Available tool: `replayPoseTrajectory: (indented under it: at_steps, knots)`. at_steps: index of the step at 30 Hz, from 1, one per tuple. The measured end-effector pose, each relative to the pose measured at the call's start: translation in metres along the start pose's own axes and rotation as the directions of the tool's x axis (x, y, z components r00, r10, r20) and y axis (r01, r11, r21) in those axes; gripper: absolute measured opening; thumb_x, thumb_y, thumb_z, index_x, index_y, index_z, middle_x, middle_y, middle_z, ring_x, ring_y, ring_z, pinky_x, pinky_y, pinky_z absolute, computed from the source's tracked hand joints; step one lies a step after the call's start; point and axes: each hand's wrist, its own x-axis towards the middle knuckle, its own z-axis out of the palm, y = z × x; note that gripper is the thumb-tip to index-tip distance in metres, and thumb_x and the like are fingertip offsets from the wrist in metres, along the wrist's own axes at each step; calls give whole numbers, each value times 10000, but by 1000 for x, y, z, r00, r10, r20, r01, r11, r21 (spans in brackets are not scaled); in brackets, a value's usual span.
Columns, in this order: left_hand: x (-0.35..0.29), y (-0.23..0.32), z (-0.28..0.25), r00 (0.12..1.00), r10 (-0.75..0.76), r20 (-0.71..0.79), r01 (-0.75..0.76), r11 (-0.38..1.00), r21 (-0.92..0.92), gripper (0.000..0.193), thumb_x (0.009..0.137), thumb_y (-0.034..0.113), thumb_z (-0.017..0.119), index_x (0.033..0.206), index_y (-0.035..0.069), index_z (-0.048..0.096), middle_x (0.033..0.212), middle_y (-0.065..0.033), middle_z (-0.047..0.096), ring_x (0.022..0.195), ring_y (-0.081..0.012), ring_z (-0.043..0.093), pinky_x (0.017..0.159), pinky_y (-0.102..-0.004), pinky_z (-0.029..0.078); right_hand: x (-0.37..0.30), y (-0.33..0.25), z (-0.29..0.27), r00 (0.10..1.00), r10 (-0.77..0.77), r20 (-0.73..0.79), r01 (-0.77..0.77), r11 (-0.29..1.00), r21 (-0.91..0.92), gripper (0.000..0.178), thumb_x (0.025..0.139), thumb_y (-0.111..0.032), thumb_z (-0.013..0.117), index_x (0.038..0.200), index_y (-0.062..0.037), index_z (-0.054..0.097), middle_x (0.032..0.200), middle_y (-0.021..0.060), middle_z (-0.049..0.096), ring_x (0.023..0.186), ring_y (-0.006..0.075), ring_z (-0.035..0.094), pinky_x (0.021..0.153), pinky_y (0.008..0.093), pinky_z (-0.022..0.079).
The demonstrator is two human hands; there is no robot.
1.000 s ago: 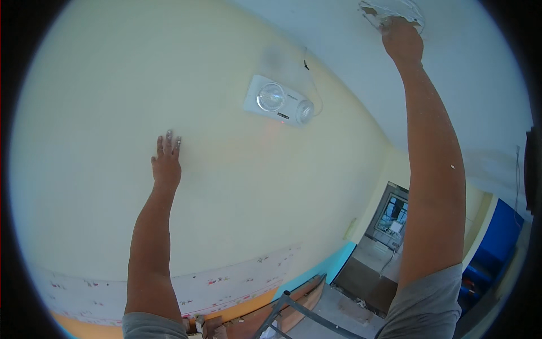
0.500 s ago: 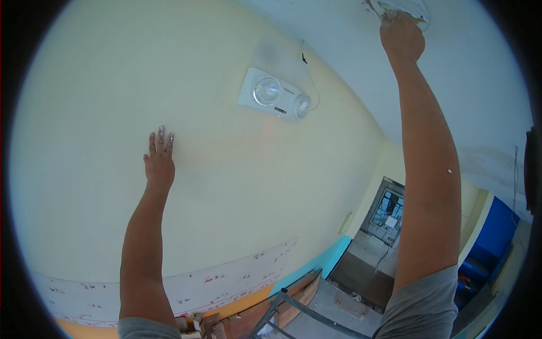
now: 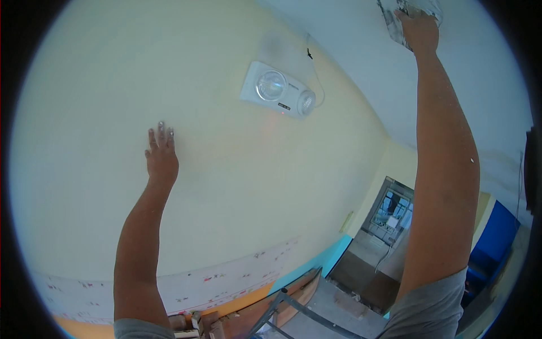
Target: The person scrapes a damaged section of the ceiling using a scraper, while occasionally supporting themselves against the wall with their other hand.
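My left hand (image 3: 161, 155) lies flat on the pale yellow wall (image 3: 209, 169), fingers spread, with white smears on the fingertips. High at the upper right, my right hand (image 3: 422, 33) is closed on a plastering trowel (image 3: 393, 27). The trowel's flat blade is streaked with white and lies up against the white ceiling (image 3: 367, 62); its handle is mostly hidden by my fingers. Around the trowel the ceiling is partly cut off by the edge of the view.
A white twin-lamp emergency light (image 3: 278, 90) with a thin cable hangs on the wall between my arms. Below stand a dark metal frame (image 3: 316, 316) and wooden furniture (image 3: 243, 325). A doorway (image 3: 389, 209) and a blue panel (image 3: 494, 231) lie to the right.
My right hand has shifted right with the trowel, and more of the blade shows. My left hand stays on the wall in nearly the same place.
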Motion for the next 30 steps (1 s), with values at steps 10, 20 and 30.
replayPoseTrajectory:
  at_steps: [10,20,30]
  knots:
    - [-4,-12,7,999,-8,-49,7,1000,-19,724,935,76,481,1573,192,159,1647,-77,53,1491,-358,146,998,-410,492,-88,-76,10,983,-178,40,169,970,174,320,877,-400,618,1017,-125,703,974,154,710,900,356,675,779,452,540]
    - [-1,-6,12,996,25,-81,-23,1000,21,721,935,51,453,1573,209,156,1650,-55,39,1496,-331,147,1025,-358,475,-119,-44,2,968,-70,240,16,975,220,311,875,-329,577,1027,-83,693,993,178,702,947,355,667,825,454,535]
    - [-6,-17,38,968,131,-212,-119,990,69,776,890,119,580,1564,202,205,1634,-84,135,1479,-330,210,1067,-373,435,-573,-44,-139,45,-244,969,-403,883,241,650,884,-562,578,1138,36,599,1036,276,656,991,429,628,892,520,467]
